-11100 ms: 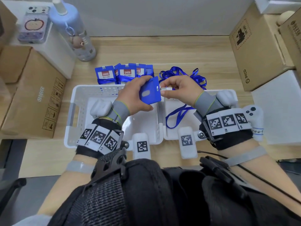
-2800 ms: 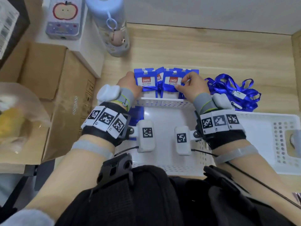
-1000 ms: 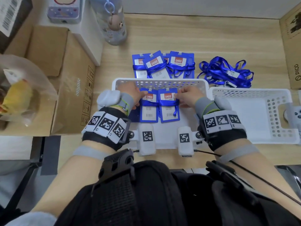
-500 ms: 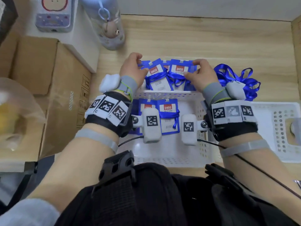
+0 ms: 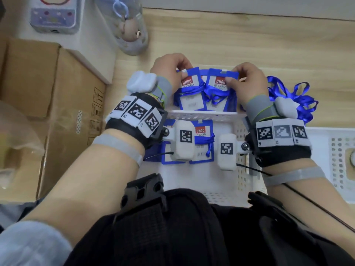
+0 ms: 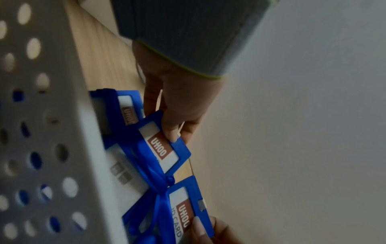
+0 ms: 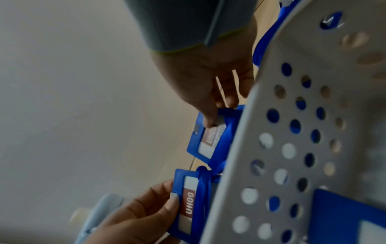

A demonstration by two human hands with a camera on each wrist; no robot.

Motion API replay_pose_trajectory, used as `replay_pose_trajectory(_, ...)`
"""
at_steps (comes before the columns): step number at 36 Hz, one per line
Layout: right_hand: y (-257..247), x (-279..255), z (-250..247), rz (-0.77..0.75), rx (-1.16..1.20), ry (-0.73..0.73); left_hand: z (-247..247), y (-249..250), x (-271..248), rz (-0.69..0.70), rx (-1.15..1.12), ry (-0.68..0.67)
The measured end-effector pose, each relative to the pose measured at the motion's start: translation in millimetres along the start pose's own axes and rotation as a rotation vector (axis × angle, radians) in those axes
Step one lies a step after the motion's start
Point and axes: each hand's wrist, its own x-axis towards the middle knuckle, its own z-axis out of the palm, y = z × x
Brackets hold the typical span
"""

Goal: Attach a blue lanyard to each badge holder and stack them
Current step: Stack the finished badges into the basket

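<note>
Both hands have closed on the two front badges since half a second ago, when they were only reaching the row beyond the basket (image 5: 203, 113). Left hand (image 5: 169, 71): fingers clamped on the top edge of the left badge (image 5: 190, 89), thumb on its front face, as the left wrist view confirms (image 6: 165, 148). Right hand (image 5: 247, 81): fingers pinch the top right corner of the right badge (image 5: 219, 83), thumb on the card face. Each held badge has a blue lanyard wrapped round its middle, and both are tilted up at the top edge. They sit behind the far wall of the basket, above further badges lying on the desk (image 5: 249, 41).

Two wrapped badges (image 5: 203, 139) lie side by side on the basket floor, partly hidden by the wrist cameras. Loose lanyards (image 5: 295, 96) lie in a pile on the desk to the right of the right hand. A second basket (image 5: 338, 150) stands to the right of the first. A bottle (image 5: 130, 25) stands at the far left, beside a cardboard box (image 5: 48, 104).
</note>
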Motion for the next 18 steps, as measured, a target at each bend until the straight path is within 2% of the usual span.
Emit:
replay_pose_trajectory(7,-23.6,-19.8,-24.3,-0.106,0.291,0.162,-36.6,25.9,-19.3,0.126,-0.091,0.138)
replay_pose_trajectory(11,-33.9,-40.4,-39.6,-0.203,0.441,0.193,-60.1,32.6,-44.8,0.214,-0.167,0.093)
replay_pose_trajectory(14,-34.5,-56.5,-43.0,-0.239,0.506,0.116,-70.6,30.2,-64.6,0.243,0.03,-0.029)
replay_pose_trajectory(18,-26.1,-74.5,-36.7,-0.199,0.406,-0.167,-68.1,19.2,-87.1,0.177,0.345,-0.226)
